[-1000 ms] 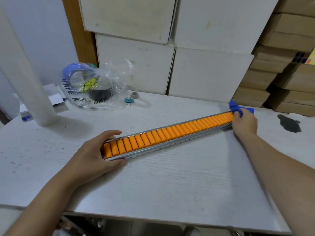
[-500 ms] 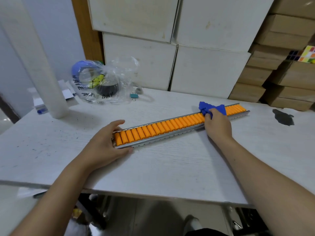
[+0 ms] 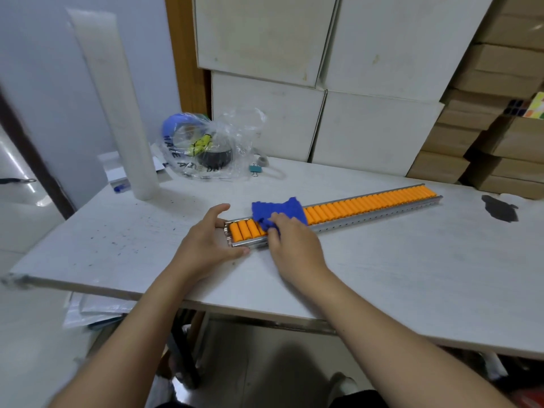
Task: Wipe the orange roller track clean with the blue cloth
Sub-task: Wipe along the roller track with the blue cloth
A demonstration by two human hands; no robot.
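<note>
A long orange roller track (image 3: 362, 207) in a grey metal frame lies slanted across the white table (image 3: 397, 278), its far end up to the right. My left hand (image 3: 206, 245) clasps the track's near left end, thumb behind and fingers along the front rail. My right hand (image 3: 290, 245) presses a crumpled blue cloth (image 3: 276, 212) onto the rollers close to that same end, right beside my left hand. The cloth covers a few rollers; three orange rollers show between it and the end.
A clear plastic bag (image 3: 206, 148) with tape rolls sits at the back left beside an upright white roll (image 3: 117, 113). A binder clip (image 3: 255, 168) lies near the bag. A dark stain (image 3: 500, 207) marks the table's right. White and brown boxes (image 3: 368, 125) are stacked behind.
My right hand has slid the blue cloth along the track from the far right end down to the near left end. My left hand has kept its hold on the left end.
</note>
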